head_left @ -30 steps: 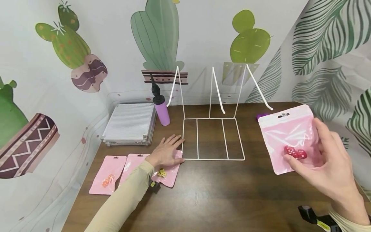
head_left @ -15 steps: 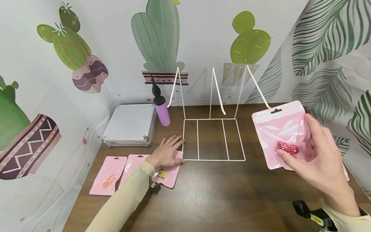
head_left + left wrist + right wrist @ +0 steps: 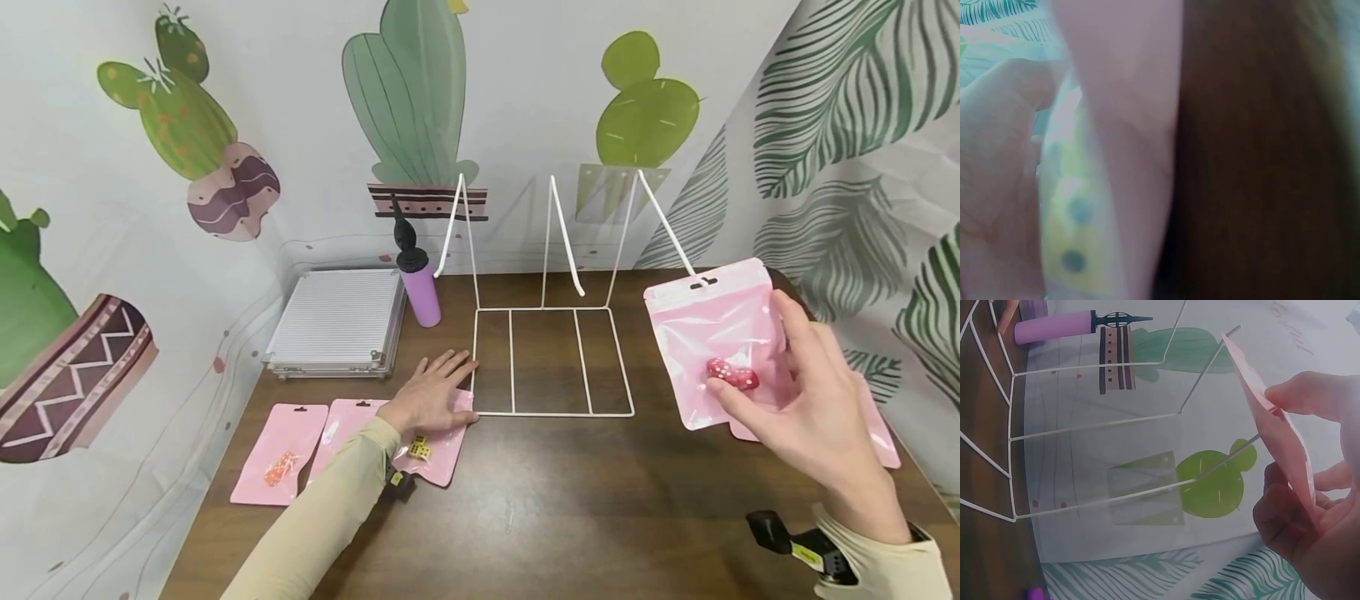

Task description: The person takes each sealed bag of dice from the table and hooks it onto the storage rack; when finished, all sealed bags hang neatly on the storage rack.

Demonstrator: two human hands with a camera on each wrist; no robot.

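Observation:
My right hand [image 3: 821, 404] pinches a pink zip pouch [image 3: 716, 317] between thumb and fingers. Red dice with white dots [image 3: 731, 374] show through its front. The pouch's hang hole overlaps the tip of the right prong [image 3: 666, 223] of a white wire display rack [image 3: 555, 414]. In the right wrist view this prong [image 3: 1229, 455] runs up to the back of the pouch [image 3: 1282, 444]. On the table, my left hand [image 3: 431, 393] rests with straight fingers over another pink pouch [image 3: 444, 462] holding yellow dice [image 3: 419, 448], fingertips at the rack's left base wire.
Two more pink pouches lie at left, one with orange dice [image 3: 281, 469], the other [image 3: 345, 417] partly under my left arm. Another pouch [image 3: 879, 421] lies behind my right hand. A silver case [image 3: 333, 321] and a purple hand pump [image 3: 420, 287] stand at the back left.
My right hand has carried the pouch with red dice leftward and slightly up, bringing its hang hole to the right prong's tip. The left hand has stayed in place.

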